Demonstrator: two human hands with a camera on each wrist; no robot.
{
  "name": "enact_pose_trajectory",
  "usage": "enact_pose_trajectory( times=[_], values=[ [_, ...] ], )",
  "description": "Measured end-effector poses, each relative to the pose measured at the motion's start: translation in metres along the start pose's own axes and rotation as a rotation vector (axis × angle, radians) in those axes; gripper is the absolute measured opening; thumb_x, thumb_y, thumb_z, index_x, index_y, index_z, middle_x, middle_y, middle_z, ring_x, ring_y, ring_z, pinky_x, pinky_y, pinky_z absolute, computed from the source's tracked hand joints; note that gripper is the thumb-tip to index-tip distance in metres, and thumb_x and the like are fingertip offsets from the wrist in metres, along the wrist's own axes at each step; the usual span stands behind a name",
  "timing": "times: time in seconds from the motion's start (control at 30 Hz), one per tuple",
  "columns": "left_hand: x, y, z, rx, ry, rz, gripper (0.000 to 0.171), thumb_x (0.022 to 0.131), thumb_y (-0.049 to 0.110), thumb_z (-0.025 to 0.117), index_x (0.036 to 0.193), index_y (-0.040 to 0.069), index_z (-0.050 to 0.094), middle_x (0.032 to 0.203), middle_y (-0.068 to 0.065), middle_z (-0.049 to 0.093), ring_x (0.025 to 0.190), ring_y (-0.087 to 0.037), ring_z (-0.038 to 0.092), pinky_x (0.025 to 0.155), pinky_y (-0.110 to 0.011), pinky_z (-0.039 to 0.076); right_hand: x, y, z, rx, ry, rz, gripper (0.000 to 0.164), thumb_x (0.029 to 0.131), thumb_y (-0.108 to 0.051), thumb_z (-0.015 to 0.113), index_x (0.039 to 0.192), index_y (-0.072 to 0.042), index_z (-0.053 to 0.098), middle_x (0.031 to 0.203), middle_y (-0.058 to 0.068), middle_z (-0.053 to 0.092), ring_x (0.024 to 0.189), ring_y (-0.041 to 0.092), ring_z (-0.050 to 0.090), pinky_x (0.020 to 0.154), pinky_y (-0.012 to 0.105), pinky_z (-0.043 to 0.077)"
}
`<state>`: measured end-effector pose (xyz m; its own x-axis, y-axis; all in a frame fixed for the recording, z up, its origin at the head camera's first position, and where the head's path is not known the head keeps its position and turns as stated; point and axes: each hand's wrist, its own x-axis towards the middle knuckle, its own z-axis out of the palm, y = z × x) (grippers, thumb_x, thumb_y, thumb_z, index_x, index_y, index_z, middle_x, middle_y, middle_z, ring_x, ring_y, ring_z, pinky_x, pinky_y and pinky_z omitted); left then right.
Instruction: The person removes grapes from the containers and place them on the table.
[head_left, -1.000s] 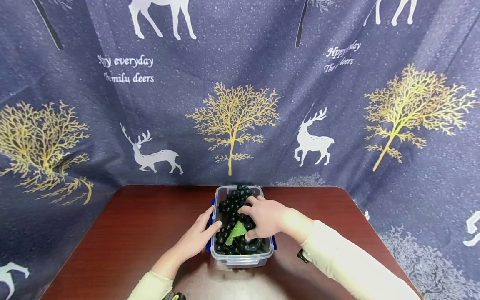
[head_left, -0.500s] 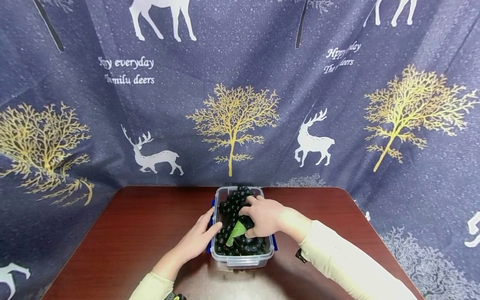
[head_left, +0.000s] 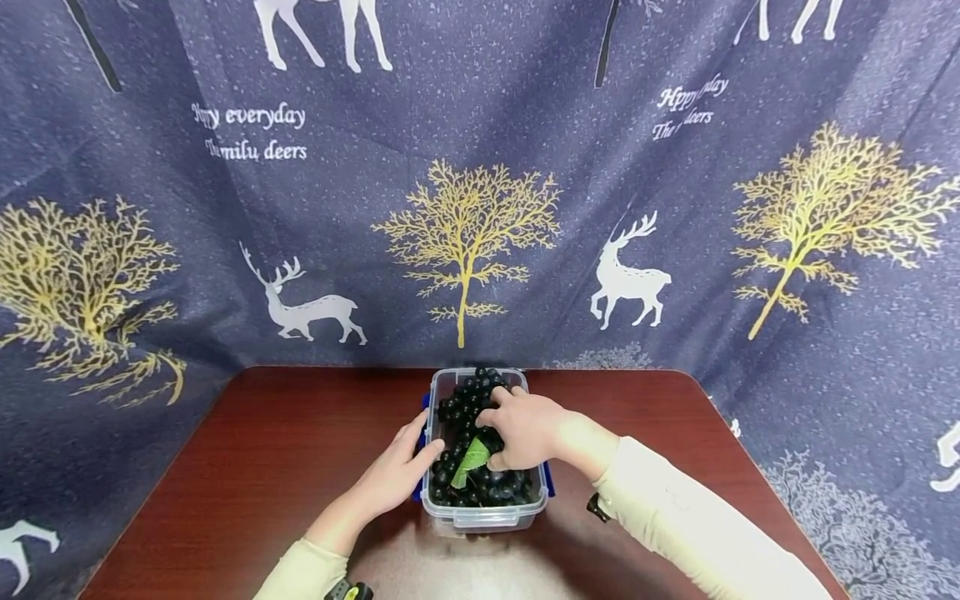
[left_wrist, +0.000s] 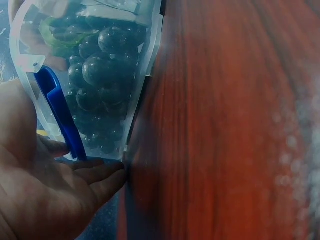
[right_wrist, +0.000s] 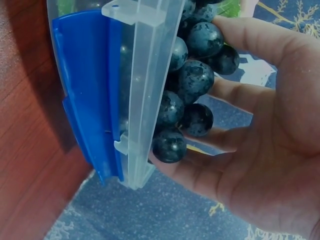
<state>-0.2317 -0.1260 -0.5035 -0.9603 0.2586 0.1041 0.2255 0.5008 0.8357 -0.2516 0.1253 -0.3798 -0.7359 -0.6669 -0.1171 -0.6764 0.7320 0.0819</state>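
A clear plastic box with blue side clips stands on the table, filled with dark grapes. On top of the grapes lies a green leaf. My left hand lies along the box's left side, its fingers extended beside the blue clip and its thumb at the rim. From the right, my right hand reaches over the rim with bent fingers and thumb around part of the grape bunch. In the right wrist view, several grapes bulge above the rim toward the palm.
The reddish-brown table extends on both sides of the box. Behind it hangs a dark blue cloth printed with deer and yellow trees. The box's far end sits close to the table's back edge.
My right hand and forearm have shifted very slightly left over the grapes. My left hand stays at the side of the box, and the head view has moved a little.
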Motion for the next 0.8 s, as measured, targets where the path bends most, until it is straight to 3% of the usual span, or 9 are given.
enact_pose_trajectory(
  times=[0.43, 0.7, 0.8],
  values=[
    [-0.001, 0.003, -0.001, -0.005, 0.002, -0.007, 0.066, 0.106, 0.042, 0.054, 0.164, 0.024, 0.026, 0.163, -0.007, 0.03, 0.147, -0.025, 0.033, 0.115, -0.058, 0.031, 0.006, -0.012, 0.002, -0.051, -0.068, 0.071, 0.067, 0.084, -0.062, 0.075, 0.14, -0.028, 0.063, 0.128, 0.01, 0.054, 0.106, 0.032, 0.055, 0.069, 0.041, 0.053],
    [0.0, 0.002, -0.001, 0.026, 0.003, -0.012, 0.078, 0.1, 0.066, 0.047, 0.164, 0.025, 0.025, 0.163, -0.006, 0.03, 0.146, -0.024, 0.035, 0.115, -0.056, 0.033, 0.012, -0.024, 0.008, -0.116, -0.099, 0.157, 0.07, 0.084, -0.065, 0.073, 0.142, -0.029, 0.061, 0.143, 0.014, 0.049, 0.117, 0.036, 0.054, 0.066, 0.041, 0.056],
    [0.001, 0.002, -0.001, 0.031, 0.009, -0.011, 0.075, 0.103, 0.06, 0.049, 0.164, 0.024, 0.026, 0.163, -0.006, 0.031, 0.146, -0.024, 0.036, 0.115, -0.056, 0.033, 0.014, -0.026, 0.007, -0.118, -0.108, 0.178, 0.071, 0.083, -0.065, 0.074, 0.143, -0.028, 0.061, 0.145, 0.015, 0.047, 0.12, 0.037, 0.052, 0.066, 0.042, 0.056]
  ],
)
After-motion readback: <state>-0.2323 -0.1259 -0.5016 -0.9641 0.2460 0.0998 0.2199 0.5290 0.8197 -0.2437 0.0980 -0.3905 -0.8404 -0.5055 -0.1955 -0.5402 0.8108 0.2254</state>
